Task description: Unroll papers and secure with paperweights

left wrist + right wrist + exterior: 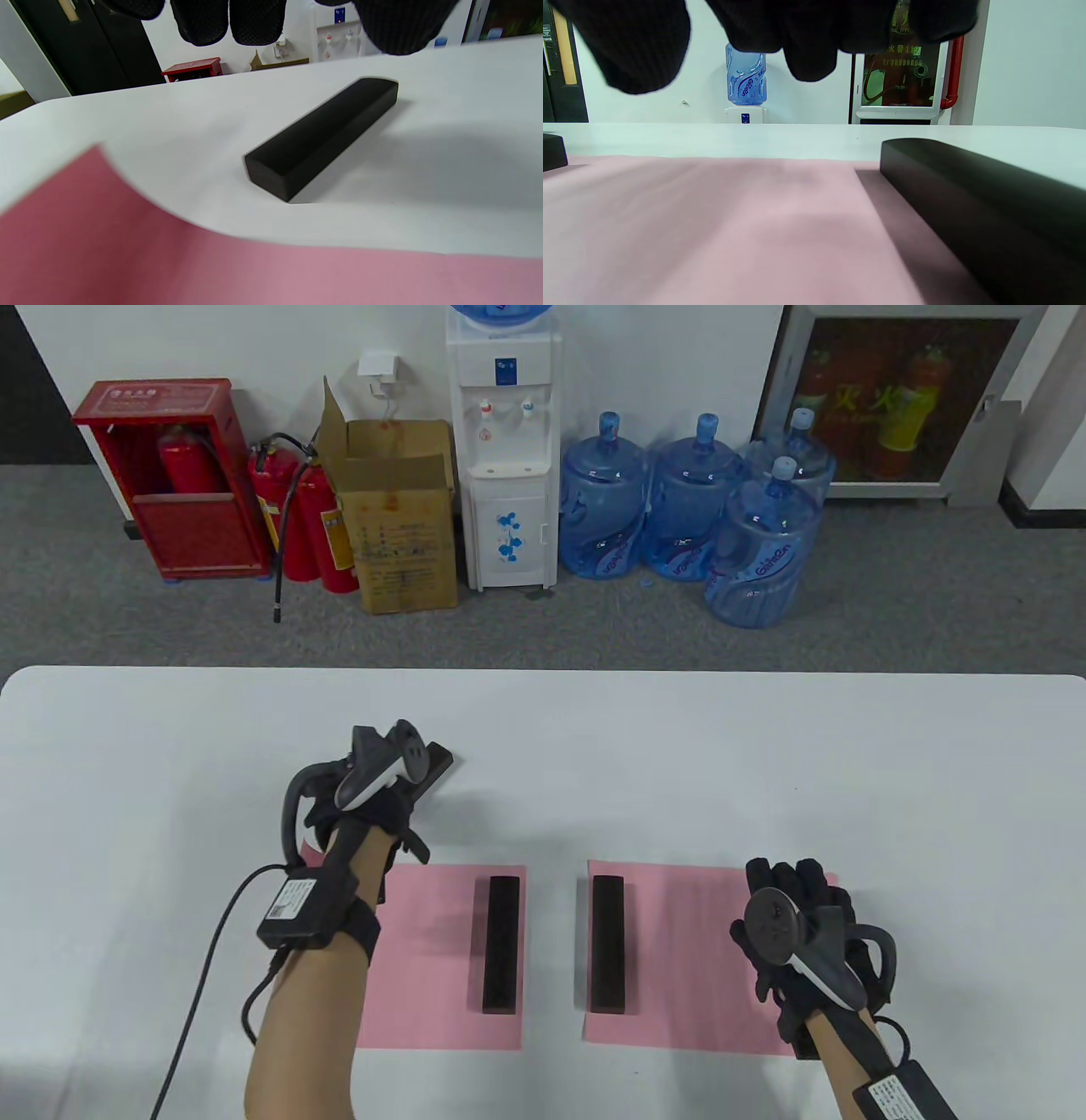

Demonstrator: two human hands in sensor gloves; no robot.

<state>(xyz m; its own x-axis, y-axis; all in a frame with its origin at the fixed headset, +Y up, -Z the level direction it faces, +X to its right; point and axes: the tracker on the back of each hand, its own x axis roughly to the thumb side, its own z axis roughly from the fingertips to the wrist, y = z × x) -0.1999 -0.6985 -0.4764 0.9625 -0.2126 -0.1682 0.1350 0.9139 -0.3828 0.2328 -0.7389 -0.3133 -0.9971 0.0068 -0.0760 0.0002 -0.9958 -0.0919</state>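
Observation:
Two pink papers lie flat near the front edge, the left paper (424, 967) and the right paper (687, 967). A black bar paperweight (501, 943) lies on the left paper's right edge, and another (608, 943) on the right paper's left edge. A third black bar (436, 762) lies on the bare table beyond the left paper. My left hand (373, 789) hovers over it with its fingers (254, 25) apart above the bar (322, 135), not touching. My right hand (789, 899) is over the right paper's right edge. A fourth bar (988, 203) lies there, with the fingers (810, 46) above it.
The left paper's near-left part (106, 237) curls up in the left wrist view. The white table (764, 763) stretches behind the papers. Beyond its far edge stand water jugs (679, 509), a dispenser (505, 449) and a cardboard box (399, 517).

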